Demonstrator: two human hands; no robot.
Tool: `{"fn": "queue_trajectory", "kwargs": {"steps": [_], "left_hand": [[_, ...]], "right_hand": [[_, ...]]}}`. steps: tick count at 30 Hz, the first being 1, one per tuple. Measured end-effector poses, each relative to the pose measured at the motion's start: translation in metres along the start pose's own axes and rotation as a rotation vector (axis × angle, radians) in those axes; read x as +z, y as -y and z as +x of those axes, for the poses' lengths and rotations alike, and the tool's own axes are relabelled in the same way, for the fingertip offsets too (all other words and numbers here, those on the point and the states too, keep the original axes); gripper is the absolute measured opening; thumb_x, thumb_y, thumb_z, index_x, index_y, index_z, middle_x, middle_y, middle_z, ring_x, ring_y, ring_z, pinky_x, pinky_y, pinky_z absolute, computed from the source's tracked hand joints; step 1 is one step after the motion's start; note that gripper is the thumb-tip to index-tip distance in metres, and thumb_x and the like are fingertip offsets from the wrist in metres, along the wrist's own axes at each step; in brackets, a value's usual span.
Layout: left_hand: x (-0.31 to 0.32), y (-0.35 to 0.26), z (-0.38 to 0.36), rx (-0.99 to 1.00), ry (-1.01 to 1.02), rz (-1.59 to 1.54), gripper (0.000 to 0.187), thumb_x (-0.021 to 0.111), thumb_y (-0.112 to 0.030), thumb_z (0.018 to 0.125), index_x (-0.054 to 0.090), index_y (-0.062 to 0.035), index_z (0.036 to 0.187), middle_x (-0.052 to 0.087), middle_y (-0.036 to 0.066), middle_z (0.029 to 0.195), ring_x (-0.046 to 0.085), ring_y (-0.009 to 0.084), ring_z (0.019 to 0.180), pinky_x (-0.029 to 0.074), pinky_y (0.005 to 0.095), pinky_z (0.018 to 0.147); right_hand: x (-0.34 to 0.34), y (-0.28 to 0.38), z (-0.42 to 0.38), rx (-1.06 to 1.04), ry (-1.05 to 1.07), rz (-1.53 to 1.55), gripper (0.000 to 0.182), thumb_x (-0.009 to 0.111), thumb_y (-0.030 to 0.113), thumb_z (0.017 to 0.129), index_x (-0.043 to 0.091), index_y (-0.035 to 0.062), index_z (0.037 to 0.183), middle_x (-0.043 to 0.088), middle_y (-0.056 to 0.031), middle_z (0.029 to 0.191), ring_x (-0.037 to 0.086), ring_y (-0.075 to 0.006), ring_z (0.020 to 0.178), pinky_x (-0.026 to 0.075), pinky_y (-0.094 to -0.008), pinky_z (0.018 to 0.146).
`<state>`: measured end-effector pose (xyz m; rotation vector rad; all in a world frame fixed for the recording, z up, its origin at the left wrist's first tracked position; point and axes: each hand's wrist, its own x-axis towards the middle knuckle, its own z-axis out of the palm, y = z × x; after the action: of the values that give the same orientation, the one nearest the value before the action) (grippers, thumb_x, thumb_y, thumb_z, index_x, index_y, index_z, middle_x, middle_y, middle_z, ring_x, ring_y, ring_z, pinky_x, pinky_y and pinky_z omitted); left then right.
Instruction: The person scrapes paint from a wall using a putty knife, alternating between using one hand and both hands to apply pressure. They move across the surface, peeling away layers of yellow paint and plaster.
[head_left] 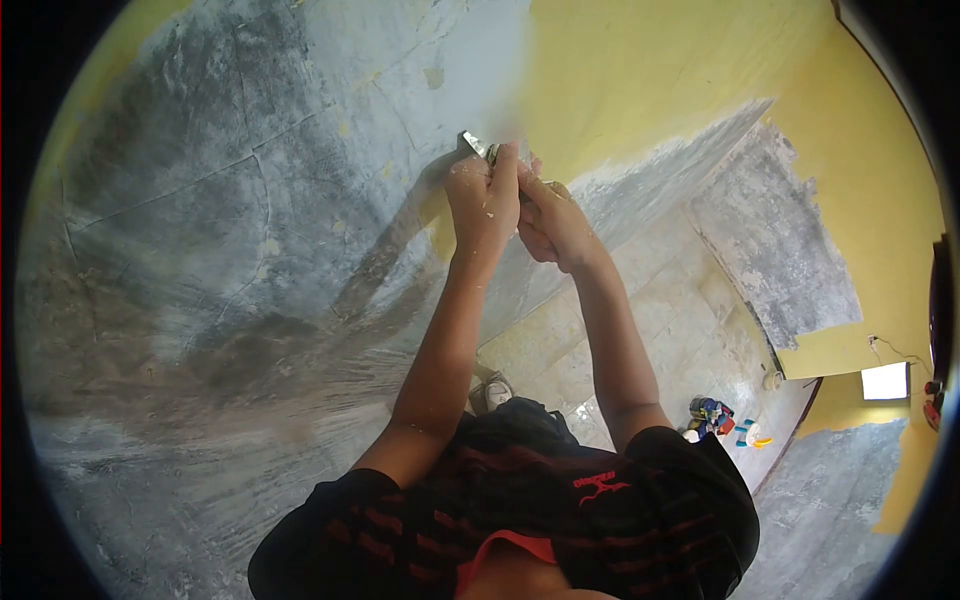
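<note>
A metal scraper shows its shiny blade near the patchy wall, at the edge between bare grey plaster and yellow paint. Its handle is mostly hidden by my fingers. My left hand is closed around the scraper close to the blade, with pale flakes stuck to the skin. Beside it, my right hand is closed too, apparently on the handle end, where the fingers cover what they grip. Yellow paint remains on the wall to the right of the hands, and a light haze blurs the surface just above them.
Tiled floor lies below, with my shoe on it. Several cans and bottles stand on the floor at right, next to a white and orange item. Another partly stripped wall stands further right.
</note>
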<state>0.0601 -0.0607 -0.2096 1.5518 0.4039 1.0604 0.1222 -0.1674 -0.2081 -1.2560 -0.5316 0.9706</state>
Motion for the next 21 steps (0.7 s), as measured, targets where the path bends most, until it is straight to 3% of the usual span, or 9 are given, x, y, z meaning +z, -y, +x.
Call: {"fn": "queue_trajectory", "kwargs": {"steps": [5, 7, 11, 14, 16, 21], "left_hand": [[0.004, 0.003, 0.001, -0.019, 0.012, -0.021, 0.056, 0.065, -0.032, 0.108, 0.070, 0.0084, 0.069, 0.063, 0.010, 0.053, 0.060, 0.0144, 0.050, 0.047, 0.0346, 0.051], [0.003, -0.004, 0.004, 0.049, 0.006, 0.034, 0.054, 0.067, -0.034, 0.108, 0.073, 0.0058, 0.072, 0.066, 0.006, 0.058, 0.059, 0.0110, 0.050, 0.046, 0.0293, 0.047], [0.005, -0.008, 0.007, 0.051, 0.004, -0.049, 0.053, 0.067, -0.033, 0.108, 0.073, 0.0054, 0.072, 0.066, 0.006, 0.058, 0.059, 0.0111, 0.050, 0.046, 0.0293, 0.049], [0.008, -0.009, 0.009, 0.064, 0.011, 0.058, 0.054, 0.064, -0.027, 0.109, 0.070, 0.0085, 0.069, 0.066, 0.010, 0.056, 0.062, 0.0147, 0.052, 0.050, 0.0341, 0.052], [0.009, -0.023, 0.006, -0.035, 0.045, -0.099, 0.051, 0.064, -0.025, 0.109, 0.070, 0.0086, 0.071, 0.069, 0.009, 0.060, 0.064, 0.0141, 0.053, 0.051, 0.0328, 0.052], [0.013, -0.014, 0.009, 0.032, 0.012, -0.147, 0.048, 0.065, -0.025, 0.108, 0.071, 0.0076, 0.073, 0.069, 0.009, 0.061, 0.064, 0.0137, 0.054, 0.051, 0.0315, 0.052]], "right_hand": [[-0.004, 0.005, -0.001, 0.000, 0.018, -0.034, 0.058, 0.046, 0.054, 0.114, 0.040, 0.0175, 0.069, 0.033, 0.0063, 0.051, 0.023, -0.0058, 0.039, 0.018, -0.0267, 0.035], [-0.003, 0.007, 0.001, -0.010, 0.011, -0.040, 0.058, 0.046, 0.055, 0.114, 0.040, 0.0174, 0.069, 0.033, 0.0063, 0.051, 0.023, -0.0059, 0.039, 0.018, -0.0268, 0.035], [-0.001, 0.012, 0.001, -0.017, 0.004, -0.061, 0.060, 0.045, 0.055, 0.114, 0.039, 0.0173, 0.068, 0.033, 0.0058, 0.051, 0.024, -0.0066, 0.039, 0.018, -0.0271, 0.035], [-0.003, 0.017, -0.003, -0.038, -0.005, -0.084, 0.061, 0.046, 0.055, 0.113, 0.039, 0.0171, 0.067, 0.033, 0.0055, 0.050, 0.024, -0.0068, 0.039, 0.019, -0.0271, 0.035], [-0.003, 0.020, -0.008, -0.044, -0.022, -0.098, 0.061, 0.046, 0.056, 0.113, 0.039, 0.0170, 0.066, 0.033, 0.0054, 0.050, 0.024, -0.0068, 0.039, 0.019, -0.0271, 0.035], [0.001, 0.019, -0.009, -0.122, -0.010, -0.101, 0.063, 0.047, 0.056, 0.113, 0.038, 0.0167, 0.065, 0.033, 0.0052, 0.050, 0.024, -0.0071, 0.039, 0.018, -0.0277, 0.036]]}}
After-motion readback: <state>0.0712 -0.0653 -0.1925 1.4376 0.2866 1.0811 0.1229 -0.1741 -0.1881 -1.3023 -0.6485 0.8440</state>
